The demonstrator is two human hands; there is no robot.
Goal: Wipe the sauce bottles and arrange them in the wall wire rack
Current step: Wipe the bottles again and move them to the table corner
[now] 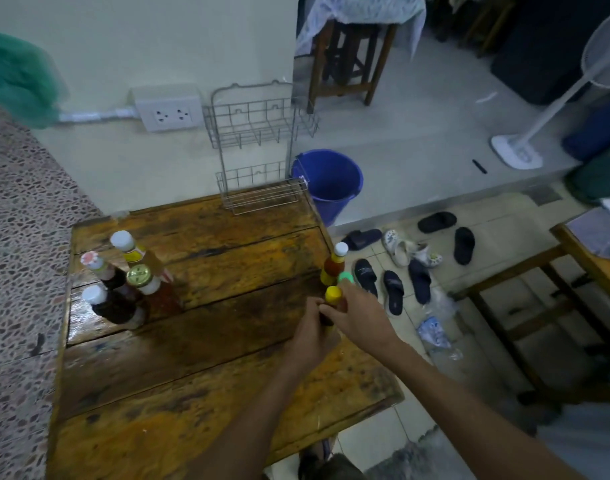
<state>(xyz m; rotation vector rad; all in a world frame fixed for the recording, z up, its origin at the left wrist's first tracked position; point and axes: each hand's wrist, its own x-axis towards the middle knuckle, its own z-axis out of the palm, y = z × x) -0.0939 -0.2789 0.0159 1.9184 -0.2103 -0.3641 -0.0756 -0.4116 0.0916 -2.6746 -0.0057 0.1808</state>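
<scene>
Dim, flat indoor light with cool greenish cast. Soft glare on wet-looking planks of wooden table [192,341], strongest at left edge. Shadows weak and diffuse. Upper right of frame falls into darkness. Overall soft, slightly smeared focus; green cloth [19,77] at upper left blurred. Wide-angle bending toward frame edges.
</scene>
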